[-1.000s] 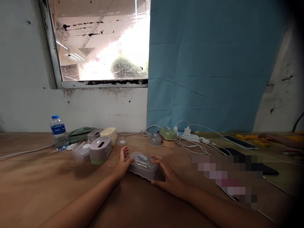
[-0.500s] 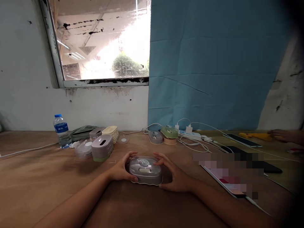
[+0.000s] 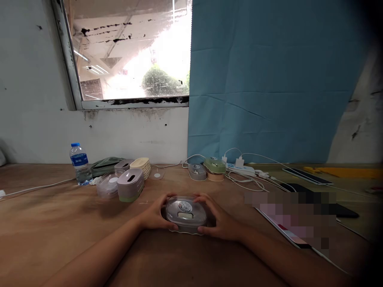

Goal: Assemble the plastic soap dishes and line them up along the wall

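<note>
A grey oval box [image 3: 191, 228] with a clear domed lid [image 3: 194, 204] rests on the table right before me. The lid bears a round printed label, and a pale piece shows through it. Around the box's left end curves my left hand [image 3: 157, 215], thumb at the front and fingers at the back. My right hand [image 3: 221, 221] clasps the other end, its thumb low on the front edge and its fingers on top of the lid.
At the left are stacked lilac boxes [image 3: 127, 184], cream trays [image 3: 140, 164], clear lids [image 3: 107, 185] and a water bottle [image 3: 80, 163]. Farther back stand a grey box [image 3: 196, 172] and a green box [image 3: 214, 165]. Cables, a power strip [image 3: 241, 170] and phones [image 3: 281, 227] lie right.
My right thumb and fingers have closed in on the box, and the lid sits slightly turned. The view has shifted a little. Another person's hand at the far right has left the view.
</note>
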`<state>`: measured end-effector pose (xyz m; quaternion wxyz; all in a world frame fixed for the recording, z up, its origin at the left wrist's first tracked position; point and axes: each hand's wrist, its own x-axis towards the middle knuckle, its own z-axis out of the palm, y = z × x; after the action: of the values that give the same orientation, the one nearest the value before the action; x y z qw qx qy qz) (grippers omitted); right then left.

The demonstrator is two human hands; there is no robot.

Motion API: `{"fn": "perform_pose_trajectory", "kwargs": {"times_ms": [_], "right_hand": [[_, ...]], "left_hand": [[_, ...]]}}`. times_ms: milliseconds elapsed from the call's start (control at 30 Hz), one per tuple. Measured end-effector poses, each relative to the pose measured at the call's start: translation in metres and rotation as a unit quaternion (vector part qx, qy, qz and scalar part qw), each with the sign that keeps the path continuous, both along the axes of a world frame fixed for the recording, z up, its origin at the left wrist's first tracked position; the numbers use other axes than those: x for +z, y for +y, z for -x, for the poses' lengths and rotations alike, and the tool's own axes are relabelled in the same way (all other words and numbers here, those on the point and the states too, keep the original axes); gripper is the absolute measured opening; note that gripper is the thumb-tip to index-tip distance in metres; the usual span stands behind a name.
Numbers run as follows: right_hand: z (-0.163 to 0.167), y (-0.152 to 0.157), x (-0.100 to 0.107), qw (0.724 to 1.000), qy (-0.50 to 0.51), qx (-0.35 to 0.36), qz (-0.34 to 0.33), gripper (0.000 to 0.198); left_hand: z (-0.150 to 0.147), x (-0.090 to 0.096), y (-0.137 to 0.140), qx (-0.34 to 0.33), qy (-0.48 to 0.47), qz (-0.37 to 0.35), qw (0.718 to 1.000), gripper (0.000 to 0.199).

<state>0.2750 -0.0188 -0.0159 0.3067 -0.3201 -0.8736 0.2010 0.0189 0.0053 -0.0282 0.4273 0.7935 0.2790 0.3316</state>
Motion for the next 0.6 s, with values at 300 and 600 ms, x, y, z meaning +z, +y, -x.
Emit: {"fn": "perform_pose_trajectory", "kwargs": {"times_ms": [300,600], "right_hand": [[-0.001,0.005,-0.005,0.999,0.023,0.018,0.040,0.070],[-0.001,0.026,-0.012,0.952,0.259,-0.026,0.158,0.060]], "left_hand": [[-0.009,-0.001,-0.006,-0.003,-0.024,0.005,1.000,0.087],[-0.007,-0.004,0.000,0.015,0.024,-0.057,0.998,0.099]]}}
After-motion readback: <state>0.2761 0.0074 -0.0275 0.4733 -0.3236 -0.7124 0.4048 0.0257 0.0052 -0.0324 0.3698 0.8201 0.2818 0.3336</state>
